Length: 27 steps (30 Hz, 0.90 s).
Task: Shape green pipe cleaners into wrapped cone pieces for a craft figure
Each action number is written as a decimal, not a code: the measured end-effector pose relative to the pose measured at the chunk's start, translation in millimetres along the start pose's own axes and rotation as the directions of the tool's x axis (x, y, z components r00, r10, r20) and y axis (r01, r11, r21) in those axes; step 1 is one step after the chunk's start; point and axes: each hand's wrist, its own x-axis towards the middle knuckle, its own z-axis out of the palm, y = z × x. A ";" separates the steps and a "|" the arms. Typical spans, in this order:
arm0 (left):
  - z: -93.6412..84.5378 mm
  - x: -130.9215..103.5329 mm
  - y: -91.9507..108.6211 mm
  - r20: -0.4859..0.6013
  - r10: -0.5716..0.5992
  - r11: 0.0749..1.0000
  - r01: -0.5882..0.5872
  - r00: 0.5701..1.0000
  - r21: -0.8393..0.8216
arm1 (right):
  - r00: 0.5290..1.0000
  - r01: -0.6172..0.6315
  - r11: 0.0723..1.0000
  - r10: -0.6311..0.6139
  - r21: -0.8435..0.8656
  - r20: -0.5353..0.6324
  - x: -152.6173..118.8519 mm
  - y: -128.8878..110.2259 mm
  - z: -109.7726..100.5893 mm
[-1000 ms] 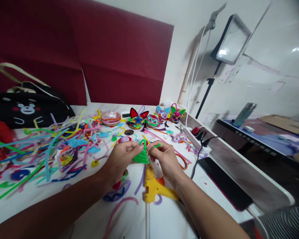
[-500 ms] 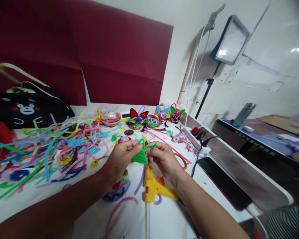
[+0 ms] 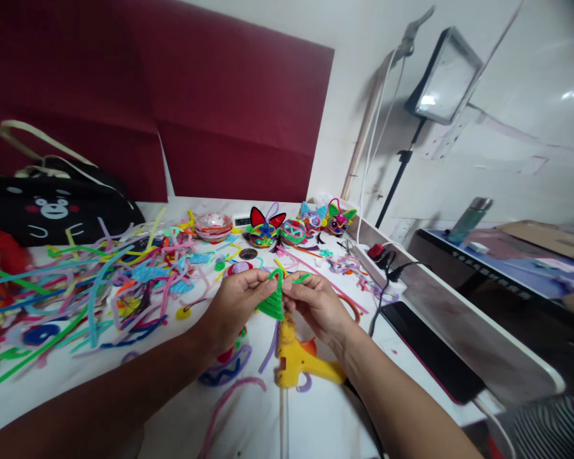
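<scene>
Between my two hands is a green pipe-cleaner triangle point(image 3: 270, 308), its rows of pipe cleaner packed side by side. My left hand point(image 3: 236, 299) pinches it by the left side near the top, thumb in front. My right hand point(image 3: 316, 303) is closed at its right edge, gripping the loose green end that sticks out above the fingers. Just below lies a yellow hot glue gun point(image 3: 294, 363), nozzle pointing away from me, with a glue stick point(image 3: 284, 421) coming out of its back. A purple pipe cleaner point(image 3: 269, 350) rests beside the nozzle.
Loose pipe cleaners point(image 3: 138, 274) cover the left of the table. Several finished colourful animal-face ornaments point(image 3: 264, 233) stand at the back by a bowl point(image 3: 213, 226). A phone point(image 3: 430, 350), a power strip point(image 3: 377, 271) and cables lie on the right. A black bag point(image 3: 52, 210) sits back left.
The green triangle has turned slightly, its right edge now steeper. The loop at its top has drawn in to a narrow point as my right hand's fingers closed nearer to it.
</scene>
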 end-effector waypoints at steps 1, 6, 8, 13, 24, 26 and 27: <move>-0.9 -0.1 0.2 0.022 -0.001 1.000 0.001 1.000 0.002 | 0.999 -0.015 1.000 0.015 0.005 0.044 0.0 -0.8 -1.8; -4.0 -1.0 4.0 0.136 -0.021 1.000 0.021 0.991 0.002 | 0.988 -0.043 0.999 0.045 -0.012 0.148 0.2 -3.4 -8.0; -3.0 -2.6 7.3 0.151 -0.036 0.999 0.036 0.988 0.002 | 0.990 -0.042 0.998 0.048 -0.040 0.135 0.0 -4.5 -8.3; 0.1 -6.0 15.1 0.172 -0.059 0.997 0.051 0.983 0.050 | 0.991 -0.060 0.993 0.072 -0.102 0.116 -1.1 -8.2 -9.5; -7.2 4.0 3.7 -0.007 -0.066 0.997 0.066 0.998 0.033 | 0.986 0.126 0.956 -0.149 -0.265 -0.070 -1.3 -7.6 -0.1; -7.8 5.0 1.5 -0.018 -0.058 0.998 0.058 0.998 0.038 | 0.981 0.143 0.938 -0.176 -0.314 -0.079 -1.4 -6.6 1.1; -7.9 5.3 0.9 -0.026 -0.047 0.998 0.048 0.999 0.040 | 0.979 0.146 0.931 -0.184 -0.334 -0.085 -1.6 -6.1 1.5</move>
